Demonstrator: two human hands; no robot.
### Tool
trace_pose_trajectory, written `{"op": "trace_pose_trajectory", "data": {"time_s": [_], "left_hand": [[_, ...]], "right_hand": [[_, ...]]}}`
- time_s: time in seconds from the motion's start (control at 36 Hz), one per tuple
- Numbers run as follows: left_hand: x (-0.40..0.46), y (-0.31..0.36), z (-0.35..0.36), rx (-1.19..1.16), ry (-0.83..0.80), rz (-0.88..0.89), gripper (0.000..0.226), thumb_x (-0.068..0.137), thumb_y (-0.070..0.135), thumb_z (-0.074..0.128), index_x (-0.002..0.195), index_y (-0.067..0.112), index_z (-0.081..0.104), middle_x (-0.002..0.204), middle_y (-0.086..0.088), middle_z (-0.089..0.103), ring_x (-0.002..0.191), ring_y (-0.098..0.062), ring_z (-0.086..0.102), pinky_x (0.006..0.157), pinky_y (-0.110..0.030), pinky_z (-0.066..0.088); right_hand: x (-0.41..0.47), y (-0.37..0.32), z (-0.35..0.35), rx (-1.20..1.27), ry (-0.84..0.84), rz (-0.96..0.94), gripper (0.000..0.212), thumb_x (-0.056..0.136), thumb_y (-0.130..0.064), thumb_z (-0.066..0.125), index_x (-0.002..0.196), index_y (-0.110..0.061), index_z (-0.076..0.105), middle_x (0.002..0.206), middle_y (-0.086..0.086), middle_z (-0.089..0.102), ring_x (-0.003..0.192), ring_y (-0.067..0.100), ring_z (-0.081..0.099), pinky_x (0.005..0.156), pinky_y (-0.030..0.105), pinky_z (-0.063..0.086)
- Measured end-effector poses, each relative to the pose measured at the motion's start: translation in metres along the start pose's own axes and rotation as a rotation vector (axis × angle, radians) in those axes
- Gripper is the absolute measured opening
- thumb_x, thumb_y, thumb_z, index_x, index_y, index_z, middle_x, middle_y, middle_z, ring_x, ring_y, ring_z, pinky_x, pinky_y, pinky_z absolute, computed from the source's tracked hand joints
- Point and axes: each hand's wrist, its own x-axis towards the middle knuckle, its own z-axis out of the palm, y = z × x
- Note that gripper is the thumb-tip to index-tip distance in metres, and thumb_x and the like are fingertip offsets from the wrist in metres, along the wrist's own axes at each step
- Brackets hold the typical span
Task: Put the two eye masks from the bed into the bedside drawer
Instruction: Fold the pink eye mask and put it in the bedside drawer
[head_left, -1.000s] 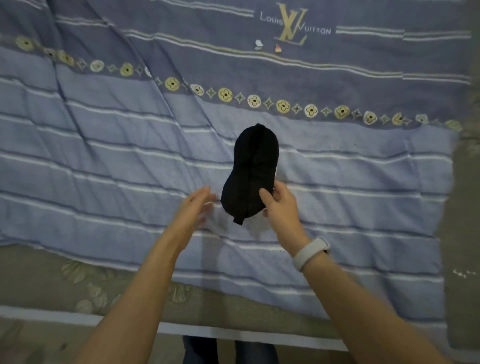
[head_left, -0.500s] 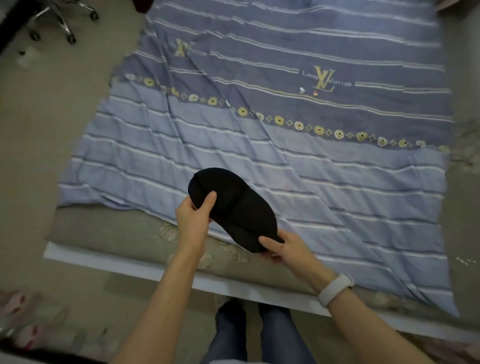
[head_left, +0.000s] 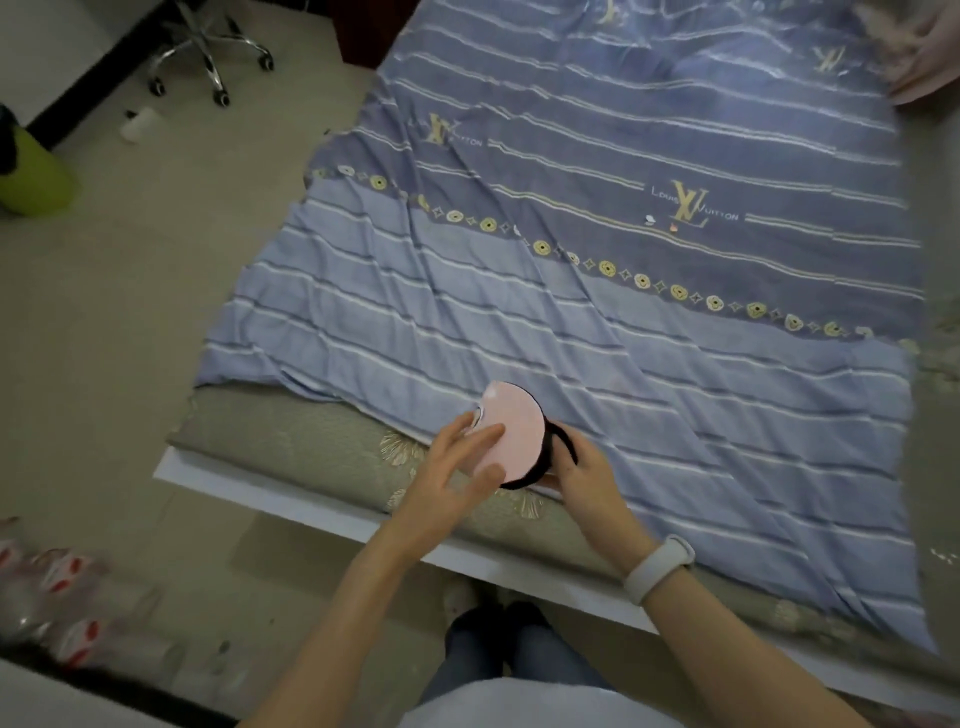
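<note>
One eye mask (head_left: 511, 434), pink on the side facing me with a black rim and black strap, is held folded over the near edge of the bed (head_left: 311, 441). My left hand (head_left: 457, 467) lies against its pink face with the fingers spread. My right hand (head_left: 582, 475) grips its right edge and the black strap. A blurred pink thing (head_left: 924, 57) lies at the far right corner of the blue striped sheet (head_left: 623, 338); I cannot tell what it is. No drawer is in view.
A white bed frame edge (head_left: 291, 499) runs below the hands. On the floor stand a wheeled chair base (head_left: 208, 52), a green object (head_left: 31, 176) at far left and wrapped bottle packs (head_left: 62, 608) at lower left. My legs (head_left: 498, 654) are against the bed.
The mask was stretched out black side up between both hands; now it is folded with its pink side showing. The view has swung left and pulled back from the bed.
</note>
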Motion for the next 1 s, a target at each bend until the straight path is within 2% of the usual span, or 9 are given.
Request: {"op": "trace_pose_trajectory", "data": {"time_s": [0.08, 0.22, 0.39, 0.53, 0.58, 0.64, 0.75, 0.89, 1.0], "left_hand": [[0.001, 0.008, -0.005, -0.327, 0.131, -0.101, 0.031, 0.075, 0.062, 0.053, 0.103, 0.050, 0.060, 0.137, 0.002, 0.044, 0.119, -0.016, 0.048, 0.094, -0.035, 0.046], [0.004, -0.001, -0.019, -0.718, 0.316, -0.279, 0.039, 0.077, 0.022, 0.070, 0.110, 0.037, 0.057, 0.115, -0.014, 0.062, 0.093, -0.027, 0.064, 0.056, -0.028, 0.054], [-0.001, -0.005, -0.015, -0.775, 0.361, -0.341, 0.038, 0.079, 0.009, 0.067, 0.107, 0.034, 0.057, 0.118, -0.013, 0.060, 0.094, -0.027, 0.062, 0.058, -0.031, 0.054], [-0.009, -0.002, -0.017, -0.788, 0.444, -0.352, 0.043, 0.078, 0.003, 0.067, 0.102, 0.037, 0.056, 0.115, -0.008, 0.057, 0.099, -0.032, 0.059, 0.054, -0.032, 0.057], [-0.011, -0.001, -0.019, -0.780, 0.489, -0.322, 0.044, 0.078, 0.000, 0.066, 0.100, 0.037, 0.054, 0.112, -0.008, 0.058, 0.096, -0.030, 0.059, 0.055, -0.035, 0.056], [-0.013, 0.001, -0.021, -0.722, 0.538, -0.283, 0.047, 0.078, -0.003, 0.065, 0.100, 0.037, 0.052, 0.112, -0.010, 0.060, 0.099, -0.030, 0.059, 0.067, -0.040, 0.055], [-0.017, 0.003, -0.017, -0.486, 0.620, -0.234, 0.051, 0.077, 0.000, 0.066, 0.109, 0.037, 0.049, 0.115, -0.011, 0.061, 0.107, -0.029, 0.057, 0.079, -0.038, 0.052], [-0.025, 0.010, -0.008, -0.408, 0.519, -0.177, 0.052, 0.075, 0.003, 0.070, 0.100, 0.044, 0.050, 0.105, 0.002, 0.063, 0.102, -0.019, 0.059, 0.077, -0.031, 0.051], [-0.034, 0.012, -0.006, -0.474, 0.479, -0.150, 0.049, 0.075, 0.005, 0.072, 0.102, 0.041, 0.054, 0.104, 0.002, 0.068, 0.099, -0.019, 0.064, 0.080, -0.036, 0.055]], "right_hand": [[-0.001, -0.007, 0.000, -0.076, -0.156, -0.005, 0.027, 0.097, -0.010, 0.035, 0.112, -0.019, 0.056, 0.095, -0.006, 0.064, 0.084, 0.007, 0.064, 0.062, 0.015, 0.055], [-0.003, -0.018, 0.001, -0.131, -0.218, -0.009, 0.027, 0.098, -0.011, 0.036, 0.113, -0.016, 0.057, 0.098, -0.001, 0.065, 0.080, 0.001, 0.064, 0.070, 0.019, 0.056], [-0.003, -0.035, -0.017, 0.543, -0.235, 0.127, 0.034, 0.086, -0.006, 0.039, 0.056, -0.012, 0.055, 0.064, 0.003, 0.064, 0.080, 0.021, 0.062, 0.093, 0.044, 0.045], [0.010, -0.038, -0.043, 0.809, -0.156, 0.217, 0.036, 0.083, -0.032, 0.050, 0.053, -0.014, 0.052, 0.040, 0.001, 0.042, 0.059, 0.025, 0.060, 0.091, 0.043, 0.047], [0.021, -0.031, -0.053, 0.689, -0.056, 0.290, 0.040, 0.087, -0.039, 0.048, 0.056, -0.014, 0.052, 0.041, 0.002, 0.046, 0.058, 0.023, 0.059, 0.086, 0.040, 0.048], [0.029, -0.020, -0.060, 0.278, 0.066, 0.325, 0.031, 0.089, -0.030, 0.048, 0.063, -0.015, 0.052, 0.054, 0.005, 0.057, 0.062, 0.019, 0.056, 0.072, 0.032, 0.044], [0.026, -0.001, -0.057, -0.382, 0.217, 0.070, 0.012, 0.089, -0.010, 0.049, 0.095, -0.008, 0.059, 0.094, 0.011, 0.056, 0.077, 0.016, 0.050, 0.066, 0.026, 0.037], [0.005, -0.013, -0.014, -0.472, -0.184, -0.234, 0.026, 0.093, -0.025, 0.047, 0.115, -0.015, 0.058, 0.112, -0.004, 0.059, 0.104, 0.010, 0.054, 0.090, 0.023, 0.042], [-0.002, -0.022, 0.014, -0.570, -0.397, -0.218, 0.036, 0.094, -0.037, 0.042, 0.078, -0.007, 0.056, 0.071, 0.001, 0.053, 0.063, 0.013, 0.049, 0.062, 0.026, 0.039]]}}
